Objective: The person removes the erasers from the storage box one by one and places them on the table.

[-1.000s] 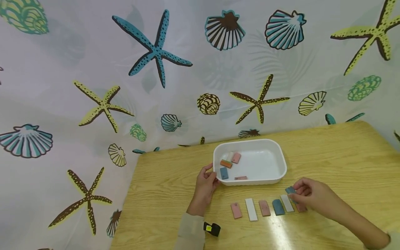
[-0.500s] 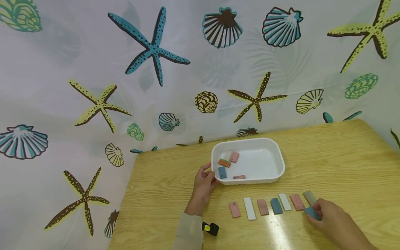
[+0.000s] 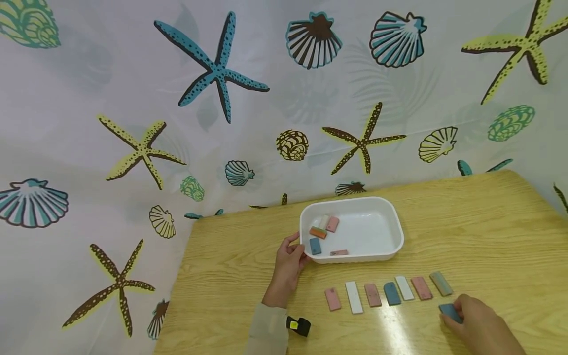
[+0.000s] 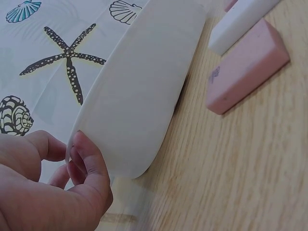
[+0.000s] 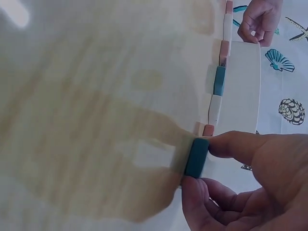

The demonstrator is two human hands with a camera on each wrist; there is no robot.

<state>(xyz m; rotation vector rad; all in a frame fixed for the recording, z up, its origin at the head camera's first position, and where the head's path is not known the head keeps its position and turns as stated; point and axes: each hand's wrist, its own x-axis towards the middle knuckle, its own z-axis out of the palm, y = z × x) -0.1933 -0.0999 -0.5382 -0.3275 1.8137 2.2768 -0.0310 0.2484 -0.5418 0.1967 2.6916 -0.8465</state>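
Observation:
My left hand (image 3: 287, 266) pinches the left rim of a white plastic tub (image 3: 355, 258), thumb and fingers on either side of the edge in the left wrist view. Between thumb and fingers, my right hand (image 3: 481, 323) holds a blue eraser (image 3: 450, 312) low over the table at the right end of a row. In the right wrist view that eraser (image 5: 197, 158) is gripped by its ends. The row runs from a pink eraser (image 3: 333, 299) through a white eraser (image 3: 354, 297) and several others to a greyish-tan one (image 3: 441, 283).
Inside the tub lie several erasers, among them an orange-and-green one (image 3: 318, 232) and a blue one (image 3: 315, 245). A small black item with a yellow patch (image 3: 299, 325) shows beside the left sleeve. A shell-and-starfish patterned cloth (image 3: 248, 133) hangs behind the wooden table (image 3: 230, 261).
My right hand has carried the blue eraser rightward and toward me, from over the row to its right end, uncovering the last pink and greyish-tan erasers. My left hand keeps its grip on the tub.

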